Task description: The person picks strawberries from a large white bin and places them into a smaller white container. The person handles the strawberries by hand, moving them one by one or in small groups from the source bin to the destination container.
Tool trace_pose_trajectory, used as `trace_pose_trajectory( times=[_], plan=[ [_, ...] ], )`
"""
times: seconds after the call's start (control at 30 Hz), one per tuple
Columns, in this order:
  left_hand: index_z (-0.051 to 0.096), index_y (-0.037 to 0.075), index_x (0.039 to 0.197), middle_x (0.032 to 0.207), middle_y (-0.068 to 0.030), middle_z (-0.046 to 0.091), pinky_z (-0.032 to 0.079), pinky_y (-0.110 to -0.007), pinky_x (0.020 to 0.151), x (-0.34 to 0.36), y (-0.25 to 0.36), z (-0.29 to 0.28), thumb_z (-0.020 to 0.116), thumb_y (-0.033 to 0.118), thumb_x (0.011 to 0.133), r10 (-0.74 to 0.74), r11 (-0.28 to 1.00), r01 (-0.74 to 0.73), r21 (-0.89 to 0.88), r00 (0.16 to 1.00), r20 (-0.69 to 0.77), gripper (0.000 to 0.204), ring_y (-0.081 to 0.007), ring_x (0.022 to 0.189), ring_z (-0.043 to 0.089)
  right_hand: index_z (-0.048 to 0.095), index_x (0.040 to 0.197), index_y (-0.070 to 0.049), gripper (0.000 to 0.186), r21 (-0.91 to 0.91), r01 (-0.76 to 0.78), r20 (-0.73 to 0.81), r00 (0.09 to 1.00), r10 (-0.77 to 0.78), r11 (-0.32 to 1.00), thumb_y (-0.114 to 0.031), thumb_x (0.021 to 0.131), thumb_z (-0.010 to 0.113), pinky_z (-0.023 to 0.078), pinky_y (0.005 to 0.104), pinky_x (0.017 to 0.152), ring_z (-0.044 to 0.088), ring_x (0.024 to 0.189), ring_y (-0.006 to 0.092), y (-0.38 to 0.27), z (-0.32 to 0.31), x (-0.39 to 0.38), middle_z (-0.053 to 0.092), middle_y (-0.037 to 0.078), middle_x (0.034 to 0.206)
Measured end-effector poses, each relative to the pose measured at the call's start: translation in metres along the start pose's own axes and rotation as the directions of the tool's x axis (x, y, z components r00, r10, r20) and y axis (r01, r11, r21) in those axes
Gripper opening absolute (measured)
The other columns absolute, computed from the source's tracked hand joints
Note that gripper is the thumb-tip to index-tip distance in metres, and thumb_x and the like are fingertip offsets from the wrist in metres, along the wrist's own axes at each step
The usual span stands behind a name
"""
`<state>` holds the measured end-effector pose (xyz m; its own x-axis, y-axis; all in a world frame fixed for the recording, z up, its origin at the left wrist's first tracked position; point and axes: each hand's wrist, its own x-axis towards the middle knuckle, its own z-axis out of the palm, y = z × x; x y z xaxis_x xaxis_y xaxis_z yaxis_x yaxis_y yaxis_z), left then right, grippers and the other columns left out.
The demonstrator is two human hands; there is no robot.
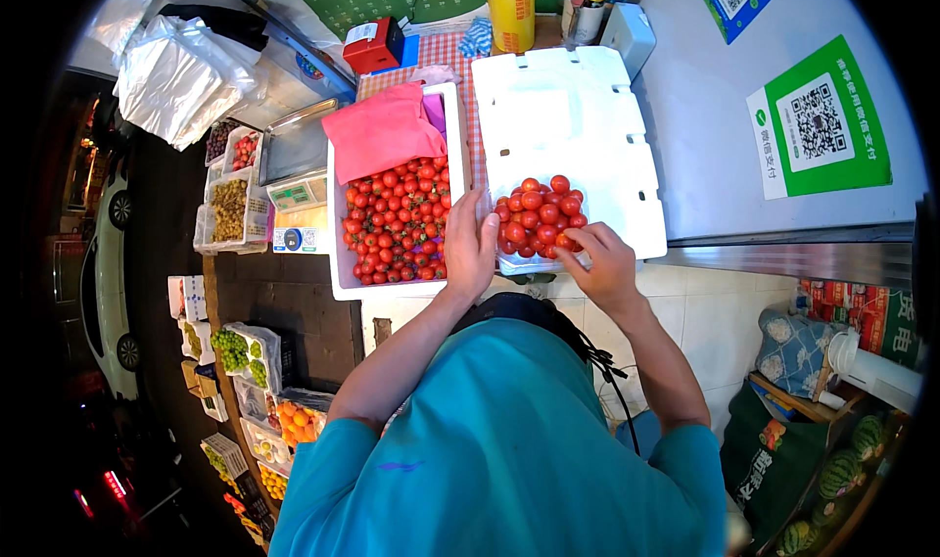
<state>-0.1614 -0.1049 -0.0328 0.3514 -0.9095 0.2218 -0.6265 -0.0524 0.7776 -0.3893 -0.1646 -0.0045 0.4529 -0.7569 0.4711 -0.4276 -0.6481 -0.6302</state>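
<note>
Cherry tomatoes (539, 209) are heaped in a shallow clear plastic tray (511, 263) on a white foam lid (578, 126). My right hand (609, 268) is at the heap's near right side, thumb and fingertips pinched on a cherry tomato (564, 242). At the tray's left side rests my left hand (470, 249), its fingers stretched forward, between the tray and a white foam box (343, 290). Many smaller-looking cherry tomatoes (397, 219) with some green stems fill that box. A pink sheet (382, 131) covers its far part.
A scale (299, 195) with a metal pan (299, 141) stands left of the box. Behind are a red box (373, 46) and a yellow roll (510, 9). Plastic bags (186, 77) hang far left. Fruit boxes, with oranges (297, 422), line the lower left. A grey panel (725, 116) rises at right.
</note>
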Motion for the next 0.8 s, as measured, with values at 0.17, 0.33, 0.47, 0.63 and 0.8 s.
trace_pose_trajectory(
  times=[0.17, 0.33, 0.47, 0.63, 0.8],
  plan=[
    [0.055, -0.004, 0.137, 0.117, -0.0204, 0.062, 0.053, -0.040, 0.087, 0.001, 0.002, -0.003, 0.055, 0.024, 0.104, -0.172, 0.985, 0.172, -0.003, 0.984, 0.049, 0.043, -0.0278, 0.096, 0.067, 0.072, 0.100, -0.002, 0.013, 0.050, -0.223, -0.073, 0.971, 0.226, 0.974, -0.009, 0.090, 0.074, 0.052, 0.0325, 0.063, 0.066, 0.073, 0.0239, 0.013, 0.015, 0.002, 0.065, 0.009, 0.086],
    [0.063, -0.006, 0.125, 0.094, -0.0135, 0.068, 0.055, -0.036, 0.073, 0.004, -0.008, 0.006, 0.063, 0.022, 0.100, -0.292, 0.950, 0.296, -0.102, 0.955, 0.047, 0.037, -0.0213, 0.079, 0.067, 0.072, 0.102, 0.000, 0.013, 0.158, -0.412, -0.170, 0.884, 0.436, 0.897, -0.010, 0.093, 0.070, 0.049, 0.0300, 0.063, 0.061, 0.068, 0.0167, 0.029, 0.007, 0.006, 0.065, 0.009, 0.083],
    [0.065, -0.004, 0.107, 0.089, -0.0070, 0.068, 0.054, -0.029, 0.067, 0.012, -0.009, 0.006, 0.067, 0.025, 0.100, -0.498, 0.844, 0.517, -0.144, 0.854, 0.148, 0.030, -0.0116, 0.077, 0.065, 0.069, 0.097, 0.002, 0.023, 0.247, -0.623, 0.208, 0.782, 0.587, 0.742, -0.021, 0.095, 0.067, 0.050, 0.0327, 0.064, 0.061, 0.066, 0.0162, 0.048, -0.002, 0.015, 0.067, 0.010, 0.074],
    [0.065, -0.001, 0.099, 0.087, -0.0052, 0.068, 0.052, -0.025, 0.067, 0.018, -0.020, -0.001, 0.066, 0.032, 0.100, -0.623, 0.613, 0.720, -0.326, 0.694, 0.360, 0.032, -0.0114, 0.074, 0.062, 0.064, 0.088, 0.002, 0.026, 0.132, -0.666, 0.347, 0.724, 0.595, 0.734, -0.022, 0.097, 0.064, 0.050, 0.0330, 0.063, 0.063, 0.066, 0.0170, 0.063, 0.002, 0.027, 0.066, 0.010, 0.071],
    [0.063, -0.001, 0.097, 0.086, -0.0046, 0.066, 0.053, -0.026, 0.069, 0.025, -0.003, -0.018, 0.067, 0.033, 0.100, -0.608, 0.550, 0.726, -0.412, 0.686, 0.399, 0.035, -0.0109, 0.074, 0.063, 0.061, 0.088, 0.001, 0.025, 0.227, -0.659, 0.356, 0.741, 0.569, 0.717, -0.021, 0.099, 0.062, 0.048, 0.0309, 0.053, 0.060, 0.055, 0.0152, 0.057, 0.004, 0.036, 0.063, 0.009, 0.068]
  ],
)
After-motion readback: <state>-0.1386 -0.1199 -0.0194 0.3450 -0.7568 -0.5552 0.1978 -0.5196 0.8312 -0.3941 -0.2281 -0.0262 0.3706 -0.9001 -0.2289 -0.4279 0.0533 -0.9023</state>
